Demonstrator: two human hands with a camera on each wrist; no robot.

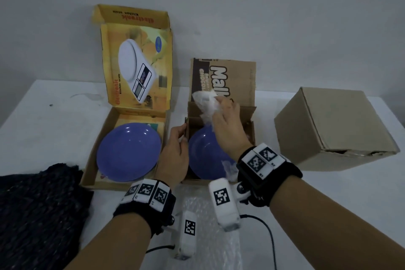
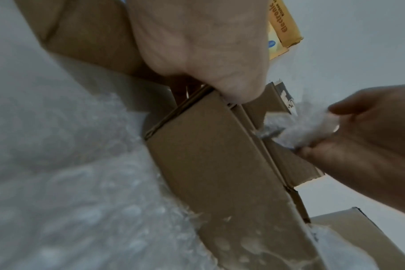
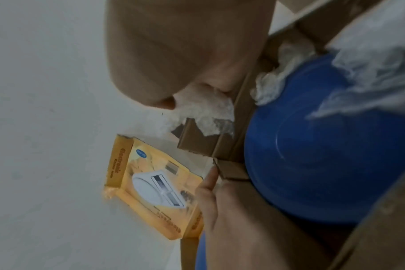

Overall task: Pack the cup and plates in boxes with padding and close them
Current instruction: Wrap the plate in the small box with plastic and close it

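A blue plate (image 1: 129,151) lies in the open yellow kitchen-scale box (image 1: 105,136) on the left. A second blue plate (image 1: 203,155) (image 3: 324,164) sits in the open brown box (image 1: 249,129) (image 2: 220,164) in the middle, with white padding tucked at its edges. My left hand (image 1: 183,133) (image 2: 220,78) pinches the brown box's left wall. Above the box's far side, my right hand (image 1: 223,112) (image 2: 358,137) grips a crumpled wad of white padding (image 1: 206,103) (image 2: 308,127). No cup shows in any view.
A closed plain cardboard box (image 1: 333,127) stands at the right. A dark knitted cloth (image 1: 39,204) lies at the front left. A sheet of bubble wrap (image 1: 203,215) (image 2: 81,182) lies on the white table (image 1: 43,116) in front of the brown box.
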